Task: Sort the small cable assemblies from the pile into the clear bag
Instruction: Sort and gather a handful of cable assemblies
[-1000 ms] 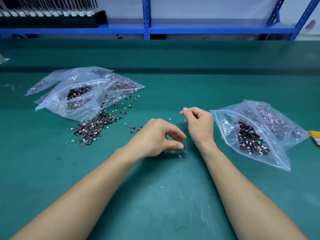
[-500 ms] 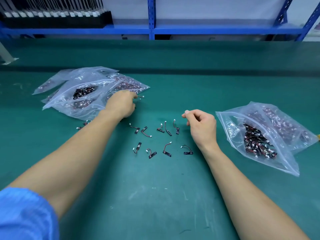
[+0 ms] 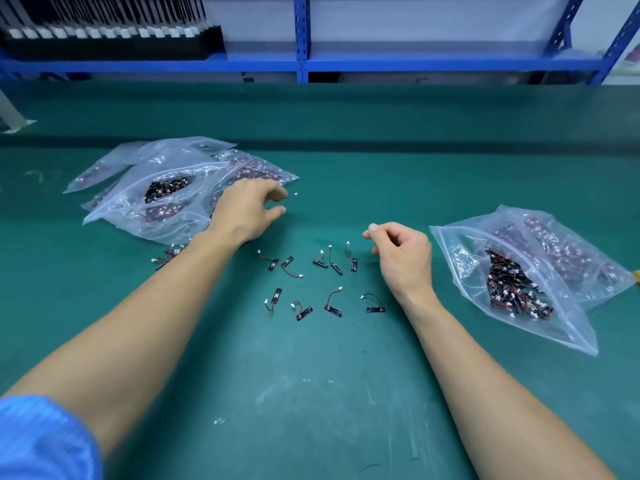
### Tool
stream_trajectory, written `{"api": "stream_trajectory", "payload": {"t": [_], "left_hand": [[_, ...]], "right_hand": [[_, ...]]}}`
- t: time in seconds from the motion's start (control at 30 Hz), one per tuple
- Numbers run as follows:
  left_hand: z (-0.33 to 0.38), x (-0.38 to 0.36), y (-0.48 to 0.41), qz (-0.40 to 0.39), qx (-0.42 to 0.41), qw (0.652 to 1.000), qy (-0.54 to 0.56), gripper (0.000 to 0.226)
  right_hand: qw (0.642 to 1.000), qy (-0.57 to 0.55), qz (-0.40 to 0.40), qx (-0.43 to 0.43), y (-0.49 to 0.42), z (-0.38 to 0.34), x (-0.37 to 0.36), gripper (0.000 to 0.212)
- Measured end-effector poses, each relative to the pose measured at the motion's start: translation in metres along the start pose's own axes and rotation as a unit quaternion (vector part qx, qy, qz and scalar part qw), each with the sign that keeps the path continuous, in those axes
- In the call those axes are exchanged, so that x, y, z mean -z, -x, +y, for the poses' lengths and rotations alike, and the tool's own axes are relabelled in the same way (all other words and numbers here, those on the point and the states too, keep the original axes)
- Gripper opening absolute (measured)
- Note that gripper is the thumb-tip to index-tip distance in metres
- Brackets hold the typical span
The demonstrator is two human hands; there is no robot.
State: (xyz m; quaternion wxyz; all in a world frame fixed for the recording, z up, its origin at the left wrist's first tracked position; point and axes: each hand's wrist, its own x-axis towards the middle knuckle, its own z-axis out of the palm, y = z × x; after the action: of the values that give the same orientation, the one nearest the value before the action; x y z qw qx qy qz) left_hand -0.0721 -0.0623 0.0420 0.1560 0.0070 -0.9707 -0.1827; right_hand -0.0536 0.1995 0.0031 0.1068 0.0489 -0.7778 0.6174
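green matting (image 3: 311,393) covers the bench. left hand (image 3: 244,211) reaches out beside the heap of clear bags (image 3: 166,188) on the left, its fingers (image 3: 277,194) curled and a little apart from the thumb, with a tiny white connector (image 3: 295,194) just off the fingertips; whether it grips a wire i cannot tell. part of the pile (image 3: 169,254) peeks out beside the left forearm. right hand (image 3: 403,252) hovers loosely curled, forefinger tip pressed to thumb, nothing visible between them. nine small cable assemblies (image 3: 322,282) lie spread singly on the mat between the two hands. clear bag (image 3: 519,282) lies to the right, mouth open toward the hand, with more assemblies heaped inside.
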Motion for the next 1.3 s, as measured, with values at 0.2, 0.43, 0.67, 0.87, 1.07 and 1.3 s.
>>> {"api": "stream_trajectory", "payload": {"t": [0.2,0.43,0.67,0.87,1.07,1.3], "left_hand": [[0.064,0.017,0.076,-0.081,-0.133,0.964,0.215,0.038],[0.090,-0.010,0.111,-0.150,-0.166,0.959,0.174,0.041],[0.054,-0.012,0.100,0.023,-0.076,0.967,0.241,0.015],[0.008,-0.017,0.089,0.067,0.048,0.955,0.286,0.025],[-0.014,-0.017,0.082,0.069,0.102,0.974,0.188,0.023],[-0.008,-0.016,0.084,0.057,0.027,0.980,0.188,0.028]], "right_hand": [[1.000,0.005,0.004,0.005,-0.002,0.000,0.001,0.025],[1.000,-0.001,0.002,0.009,-0.002,0.002,0.002,0.025],[1.000,0.007,0.002,0.000,-0.004,0.005,0.002,0.024],[1.000,0.016,-0.007,-0.013,-0.005,0.006,0.001,0.026],[1.000,0.017,-0.010,-0.019,-0.004,0.006,0.002,0.025],[0.999,0.024,-0.019,-0.020,-0.004,0.006,0.001,0.026]]}}
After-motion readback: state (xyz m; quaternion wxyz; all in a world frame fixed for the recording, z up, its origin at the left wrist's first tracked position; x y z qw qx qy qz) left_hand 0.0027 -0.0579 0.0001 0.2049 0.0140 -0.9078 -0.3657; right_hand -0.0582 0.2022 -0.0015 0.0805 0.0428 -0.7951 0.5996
